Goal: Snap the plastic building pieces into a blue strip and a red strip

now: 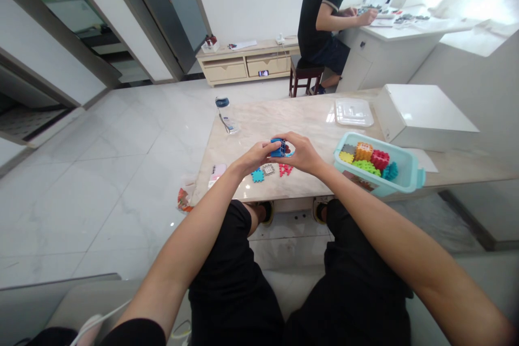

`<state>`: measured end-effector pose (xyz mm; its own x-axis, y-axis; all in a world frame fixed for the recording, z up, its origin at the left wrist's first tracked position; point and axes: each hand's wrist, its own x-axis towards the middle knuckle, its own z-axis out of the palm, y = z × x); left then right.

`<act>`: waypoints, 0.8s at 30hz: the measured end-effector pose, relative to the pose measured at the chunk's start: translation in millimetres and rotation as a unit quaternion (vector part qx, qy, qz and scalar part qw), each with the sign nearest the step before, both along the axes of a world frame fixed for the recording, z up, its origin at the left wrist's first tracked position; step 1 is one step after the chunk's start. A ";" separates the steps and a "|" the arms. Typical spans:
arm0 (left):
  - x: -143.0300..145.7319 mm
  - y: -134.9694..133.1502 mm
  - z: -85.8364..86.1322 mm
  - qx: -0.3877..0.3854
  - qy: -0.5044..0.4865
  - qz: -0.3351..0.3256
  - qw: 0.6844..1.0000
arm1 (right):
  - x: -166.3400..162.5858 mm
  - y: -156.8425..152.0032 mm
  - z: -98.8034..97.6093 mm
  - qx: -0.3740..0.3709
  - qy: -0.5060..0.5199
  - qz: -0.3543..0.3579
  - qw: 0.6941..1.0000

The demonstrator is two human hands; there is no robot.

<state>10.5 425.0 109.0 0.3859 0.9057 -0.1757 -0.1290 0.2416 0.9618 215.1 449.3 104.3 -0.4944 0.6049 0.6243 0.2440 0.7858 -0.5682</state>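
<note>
Head view: I am gripping blue block (277,148) between left hand (258,155) and right hand (303,152) over table (259,119), apparently bracing both sides; cyan tile (257,175) and open tub (391,190) are sitting nearby, presumably for easy reach.

White box (433,113), bottle (227,121) on table (263,119); stool (308,69) beyond.

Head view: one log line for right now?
left hand: holding blue block | right hand: same block | table: loose pieces | teal bin: coloured blocks inside
</note>
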 end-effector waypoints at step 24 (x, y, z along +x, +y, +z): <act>-94.0 2.6 -23.7 0.041 0.207 0.321 0.923 | -55.9 38.2 -33.6 -0.144 -0.128 -0.134 0.972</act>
